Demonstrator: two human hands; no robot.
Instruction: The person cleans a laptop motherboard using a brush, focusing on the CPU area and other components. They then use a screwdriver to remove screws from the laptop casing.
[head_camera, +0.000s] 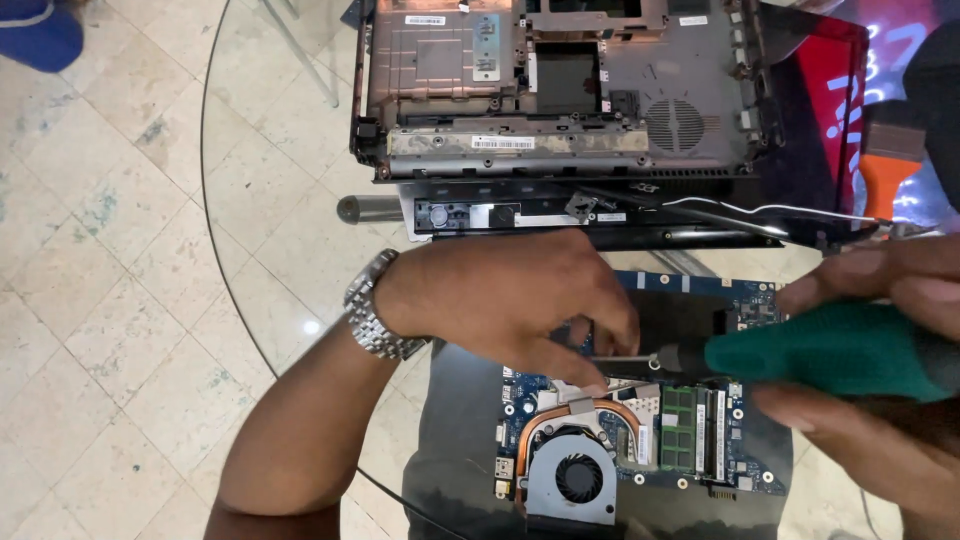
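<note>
Green and fat, the screwdriver (830, 350) handle fills the right hand (880, 350), whose fingers wrap it above and below in a firm grip. Its thin metal shaft runs leftward and level, ending over the motherboard (690, 420). Left hand (510, 305) reaches in from the left with a steel watch (375, 310) on the wrist; its fingertips pinch down around the shaft's tip, touching the board just above the copper heat pipe (590, 415). That blue motherboard lies on a dark mat on the round glass worktop (260, 200), with a round fan (572, 478) at its lower left and green memory sticks (680, 428) to the right of the fan. Beyond the hands sits an opened laptop shell (560, 90), grey inside, with a circular vent grille. A thin white cable (760, 208) trails from it to the right. Pale floor tiles (90, 250) show through and around the glass.
</note>
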